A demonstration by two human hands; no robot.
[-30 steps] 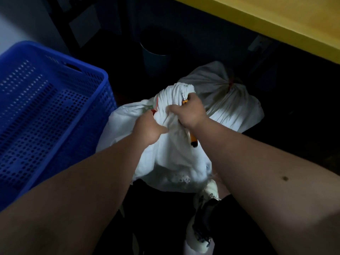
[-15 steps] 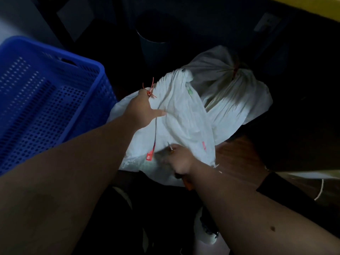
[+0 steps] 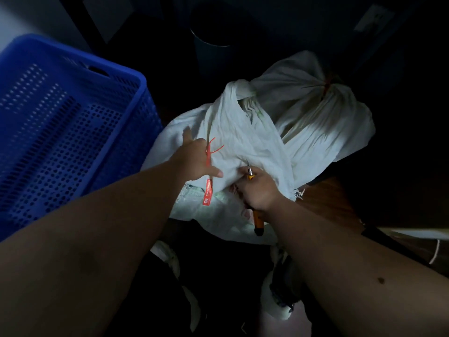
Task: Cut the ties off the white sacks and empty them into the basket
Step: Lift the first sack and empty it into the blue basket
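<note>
A white sack (image 3: 245, 132) lies on the floor in front of me, its neck loose and untied. My left hand (image 3: 194, 159) reaches over its left side with fingers spread, and a cut red tie with a tag (image 3: 208, 183) hangs from between them. My right hand (image 3: 258, 190) grips an orange-handled cutter (image 3: 257, 220), blade tip pointing up, and bunches the sack's lower cloth. A second white sack (image 3: 323, 115) lies behind, still bound at the neck by a red tie (image 3: 326, 87). The blue perforated basket (image 3: 73, 132) stands to the left.
A dark round bin (image 3: 213, 52) stands behind the sacks. Brown wooden floor (image 3: 325, 203) shows to the right. My shoes (image 3: 279, 305) are at the bottom, and a pale cord (image 3: 435, 254) lies at the right edge.
The tie has come off the near sack's neck, which has fallen open. My right hand dropped from the neck to the sack's lower part; my left hand moved down with the loose tie.
</note>
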